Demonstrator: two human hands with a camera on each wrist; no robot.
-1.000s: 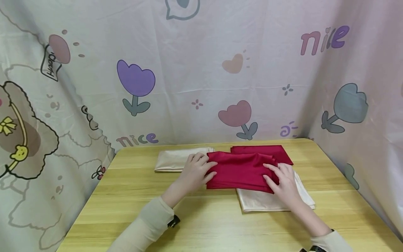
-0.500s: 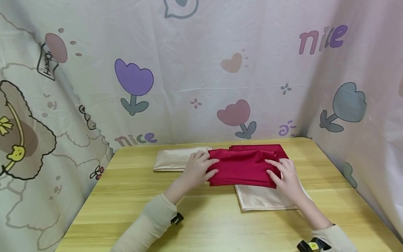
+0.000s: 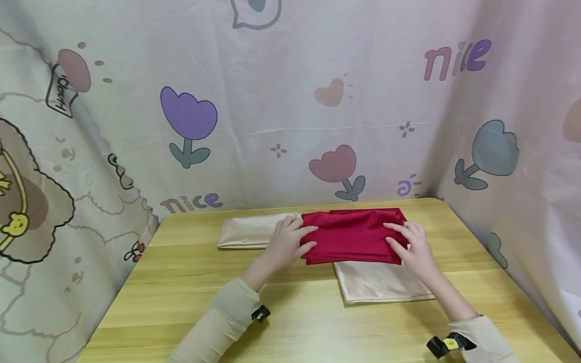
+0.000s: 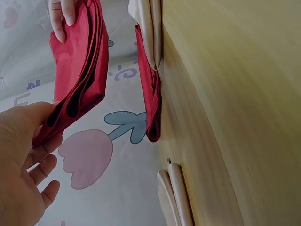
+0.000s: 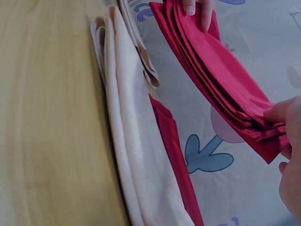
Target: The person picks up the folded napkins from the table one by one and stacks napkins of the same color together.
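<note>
A folded red cloth (image 3: 351, 237) is held level by its two ends, raised off the table as both wrist views show. My left hand (image 3: 286, 242) pinches its left end, thumb on one face and fingers under the other. At the opposite end my right hand (image 3: 414, 248) pinches it the same way, bunching the layers there in the right wrist view. Below and behind the held cloth lies another folded red cloth (image 4: 151, 103), mostly covered in the head view. A folded cream cloth (image 3: 381, 285) lies nearer, partly under the held cloth in the head view.
A second folded cream cloth (image 3: 249, 231) lies at the back left, just beyond my left hand. The wooden table (image 3: 181, 297) ends at a patterned curtain (image 3: 254, 101) behind and at both sides.
The held red cloth has moved away from me, toward the back, and now overlaps more of the red cloth behind. Both hands moved with it, and more of the near cream cloth shows.
</note>
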